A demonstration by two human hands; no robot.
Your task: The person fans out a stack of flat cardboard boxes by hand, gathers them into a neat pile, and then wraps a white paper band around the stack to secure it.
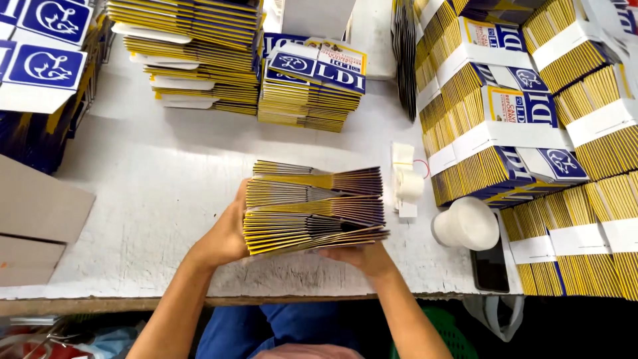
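Two hands clamp stack of flattened yellow-blue cartons (314, 209) above white worktable (159, 193): left hand (226, 236) grips left edge, right hand (364, 258) supports underneath. Judgement: square fanned edges against tabletop, keep pressure even.

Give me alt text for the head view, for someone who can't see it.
Both hands, left hand and right hand, hold a stack of flat yellow-edged cartons over a white table. Banded bundles of the same cartons are piled at right, loose stacks behind, and a white tape roll sits nearby.

Worn white worktable (166, 193), evenly lit.
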